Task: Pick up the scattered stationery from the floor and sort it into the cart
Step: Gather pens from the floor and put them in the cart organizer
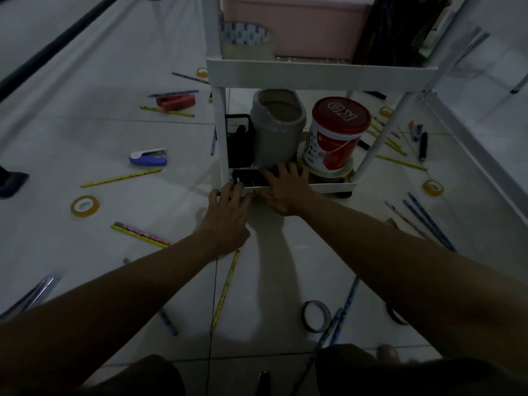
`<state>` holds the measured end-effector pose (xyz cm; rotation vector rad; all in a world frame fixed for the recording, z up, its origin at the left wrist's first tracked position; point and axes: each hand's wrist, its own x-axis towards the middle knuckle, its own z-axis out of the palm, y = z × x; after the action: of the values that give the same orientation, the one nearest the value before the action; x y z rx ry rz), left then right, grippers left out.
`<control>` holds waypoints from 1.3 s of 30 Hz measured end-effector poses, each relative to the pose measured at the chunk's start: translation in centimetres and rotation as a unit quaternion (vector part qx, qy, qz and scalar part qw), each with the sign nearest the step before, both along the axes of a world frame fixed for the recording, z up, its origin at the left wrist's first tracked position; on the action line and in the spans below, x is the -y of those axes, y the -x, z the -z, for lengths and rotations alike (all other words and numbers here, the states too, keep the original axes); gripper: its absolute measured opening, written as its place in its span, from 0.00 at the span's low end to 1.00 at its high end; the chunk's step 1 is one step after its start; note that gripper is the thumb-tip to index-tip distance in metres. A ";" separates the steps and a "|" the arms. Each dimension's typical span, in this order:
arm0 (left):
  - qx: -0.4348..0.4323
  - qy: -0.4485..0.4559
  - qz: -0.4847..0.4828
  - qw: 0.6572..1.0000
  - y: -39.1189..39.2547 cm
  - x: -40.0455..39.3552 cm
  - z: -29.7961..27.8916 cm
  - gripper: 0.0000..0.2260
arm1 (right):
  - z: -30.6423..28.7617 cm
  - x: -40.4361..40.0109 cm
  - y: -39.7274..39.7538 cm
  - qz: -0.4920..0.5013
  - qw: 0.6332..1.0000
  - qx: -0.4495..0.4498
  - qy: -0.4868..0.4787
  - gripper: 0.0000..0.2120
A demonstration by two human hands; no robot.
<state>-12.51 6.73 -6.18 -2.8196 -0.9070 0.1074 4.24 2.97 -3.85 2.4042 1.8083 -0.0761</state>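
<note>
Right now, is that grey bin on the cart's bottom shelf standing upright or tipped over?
Upright. The grey bin stands on its base on the bottom shelf, its top facing up, between the black mesh holder and the red-lidded tub.

It's dim all round me, the whole view murky and underexposed. My arms throw soft shadows onto the pale floor [85,132], which gives back a faint sheen. Edges bend and darken at the corners, and small things far off look smeared and grainy.

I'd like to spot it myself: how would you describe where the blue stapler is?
Start at the white cart and look left across the tiled floor. The blue stapler lies there alone, above a yellow pencil. It is the only blue-and-white chunky item among thin pencils and tape rolls.
</note>
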 end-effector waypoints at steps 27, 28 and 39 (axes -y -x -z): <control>-0.189 -0.040 0.393 0.899 -14.8 2.8 -9.3 0.22 | -5.1 12.8 -8.3 0.100 0.994 -0.035 0.006 0.14; -0.197 -0.044 0.405 0.892 -15.7 3.4 -9.7 0.21 | -5.3 13.6 -8.9 0.108 0.993 -0.036 0.031 0.14; -0.234 -0.082 0.411 0.877 -26.5 9.4 -9.0 0.24 | -3.2 20.3 -17.5 0.208 0.976 -0.058 0.020 0.15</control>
<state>14.04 -2.67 2.84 -2.5725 0.3837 0.5253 21.75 -17.31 -0.61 2.7573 1.2936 -0.2954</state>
